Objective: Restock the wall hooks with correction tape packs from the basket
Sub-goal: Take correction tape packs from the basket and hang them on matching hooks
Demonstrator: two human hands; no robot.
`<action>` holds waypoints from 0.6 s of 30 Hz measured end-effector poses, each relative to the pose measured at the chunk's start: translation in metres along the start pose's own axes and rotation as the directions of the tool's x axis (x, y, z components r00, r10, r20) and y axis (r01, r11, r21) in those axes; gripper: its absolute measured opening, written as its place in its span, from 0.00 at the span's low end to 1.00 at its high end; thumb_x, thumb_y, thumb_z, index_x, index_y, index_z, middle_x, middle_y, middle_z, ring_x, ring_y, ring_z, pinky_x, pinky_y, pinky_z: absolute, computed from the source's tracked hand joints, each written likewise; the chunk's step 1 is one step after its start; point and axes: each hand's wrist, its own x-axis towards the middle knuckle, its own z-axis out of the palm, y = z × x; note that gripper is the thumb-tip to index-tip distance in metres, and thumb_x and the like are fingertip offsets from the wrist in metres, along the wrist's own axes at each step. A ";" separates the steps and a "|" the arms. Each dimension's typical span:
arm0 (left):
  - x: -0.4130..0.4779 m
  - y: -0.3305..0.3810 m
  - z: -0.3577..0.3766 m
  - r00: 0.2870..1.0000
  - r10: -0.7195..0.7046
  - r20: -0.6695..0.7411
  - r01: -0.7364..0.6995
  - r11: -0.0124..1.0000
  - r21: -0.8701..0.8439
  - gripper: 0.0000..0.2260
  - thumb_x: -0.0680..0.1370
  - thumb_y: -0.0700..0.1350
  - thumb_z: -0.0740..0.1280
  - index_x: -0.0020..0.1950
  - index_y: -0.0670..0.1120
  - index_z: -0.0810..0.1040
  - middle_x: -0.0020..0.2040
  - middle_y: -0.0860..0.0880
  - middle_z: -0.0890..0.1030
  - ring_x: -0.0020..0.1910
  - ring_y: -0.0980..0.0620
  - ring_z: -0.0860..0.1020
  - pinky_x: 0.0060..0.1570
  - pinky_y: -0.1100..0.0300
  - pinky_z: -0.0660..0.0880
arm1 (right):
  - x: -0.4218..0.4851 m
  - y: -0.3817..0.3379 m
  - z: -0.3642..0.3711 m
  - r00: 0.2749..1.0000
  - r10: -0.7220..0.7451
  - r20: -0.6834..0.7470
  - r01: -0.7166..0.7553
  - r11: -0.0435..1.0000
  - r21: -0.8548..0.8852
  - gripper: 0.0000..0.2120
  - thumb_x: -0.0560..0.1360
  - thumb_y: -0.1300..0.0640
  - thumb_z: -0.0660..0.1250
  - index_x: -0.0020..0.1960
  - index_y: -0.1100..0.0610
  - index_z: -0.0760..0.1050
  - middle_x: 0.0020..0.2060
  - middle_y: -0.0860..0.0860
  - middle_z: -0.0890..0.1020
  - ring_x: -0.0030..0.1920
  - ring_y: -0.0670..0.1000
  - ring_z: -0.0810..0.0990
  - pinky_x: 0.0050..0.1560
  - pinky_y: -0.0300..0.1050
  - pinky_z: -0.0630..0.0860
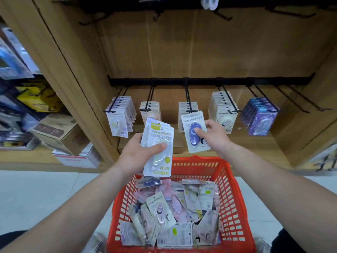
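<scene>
My left hand (pixel 140 154) grips a small stack of white-and-green correction tape packs (pixel 158 148) above the red basket (pixel 235 207). My right hand (pixel 213 136) pinches a pack with a dark blue tape (pixel 194 132) at the tip of the middle wall hook (pixel 187 99), where similar packs hang behind it. The basket on the floor holds several loose packs (pixel 173 214). Other hooks on the black rail (pixel 209 81) carry rows of packs: lilac (pixel 120 115) at the left, cream (pixel 223 110) and purple (pixel 259 115) at the right.
Bare hooks (pixel 299 99) stick out at the rail's right end and on an upper rail (pixel 221 15). Wooden side panels frame the bay. Cardboard boxes (pixel 60 132) stand on the low shelf to the left. Pale floor tiles surround the basket.
</scene>
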 end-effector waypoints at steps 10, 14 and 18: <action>0.028 0.000 0.001 0.999 0.005 -0.033 -0.006 0.999 -0.042 0.21 0.73 0.50 0.78 0.64 0.50 0.77 0.53 0.52 0.87 0.47 0.50 0.87 0.43 0.54 0.82 | 0.032 0.010 0.014 1.000 0.022 -0.009 -0.021 0.998 0.051 0.08 0.80 0.53 0.71 0.58 0.53 0.76 0.50 0.49 0.87 0.52 0.51 0.87 0.55 0.56 0.83; 0.034 0.000 0.002 1.000 0.002 -0.028 -0.003 0.999 -0.036 0.21 0.73 0.50 0.78 0.63 0.49 0.78 0.52 0.51 0.87 0.47 0.50 0.87 0.46 0.51 0.84 | 0.039 0.010 0.021 1.000 0.004 -0.031 -0.003 1.000 0.029 0.10 0.81 0.49 0.69 0.58 0.54 0.79 0.51 0.46 0.86 0.52 0.47 0.85 0.50 0.44 0.80; 0.037 -0.002 0.001 0.999 -0.016 -0.031 0.015 0.999 -0.031 0.22 0.73 0.51 0.79 0.64 0.50 0.77 0.53 0.52 0.87 0.48 0.50 0.87 0.48 0.48 0.84 | 0.040 0.017 0.026 0.999 0.022 -0.030 -0.021 1.000 0.017 0.12 0.83 0.49 0.66 0.62 0.54 0.77 0.54 0.46 0.85 0.54 0.46 0.83 0.48 0.42 0.77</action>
